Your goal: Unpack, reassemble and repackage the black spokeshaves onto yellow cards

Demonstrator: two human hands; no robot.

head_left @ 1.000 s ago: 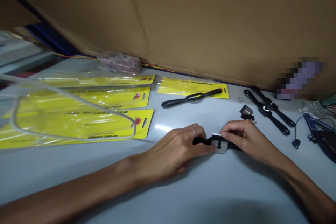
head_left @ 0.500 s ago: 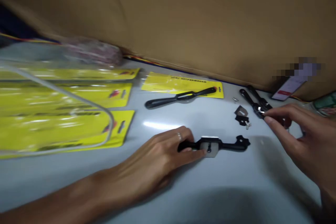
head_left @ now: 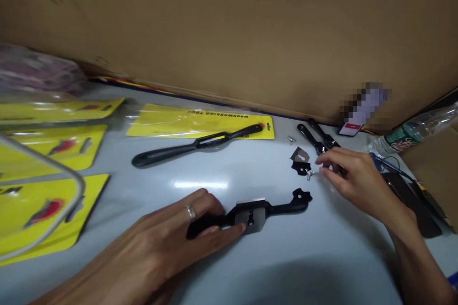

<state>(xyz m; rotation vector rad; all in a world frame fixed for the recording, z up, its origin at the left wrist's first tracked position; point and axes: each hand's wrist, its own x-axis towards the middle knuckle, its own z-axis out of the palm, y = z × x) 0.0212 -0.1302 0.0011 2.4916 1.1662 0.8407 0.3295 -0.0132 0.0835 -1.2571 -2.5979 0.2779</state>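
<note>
A black spokeshave (head_left: 272, 210) with a grey metal blade lies on the pale table (head_left: 307, 267). My left hand (head_left: 171, 240), ring on one finger, rests on its left handle, the fingers curled around it. My right hand (head_left: 352, 178) is to the right, fingertips pinched beside a small wing screw (head_left: 309, 173) and a black cap plate (head_left: 300, 167) with a loose metal blade (head_left: 299, 154). Whether the fingertips hold anything is unclear.
A second black spokeshave (head_left: 193, 145) lies near a yellow packaging card (head_left: 186, 121). More yellow cards (head_left: 43, 190) sit at the left. Two more black spokeshaves (head_left: 317, 137), a phone, a plastic bottle (head_left: 411, 131) and a brown cardboard wall (head_left: 229, 28) stand behind.
My right hand let go of the spokeshave, swung right, then came back to the small loose parts. My left hand stayed on the handle. The view shifted right.
</note>
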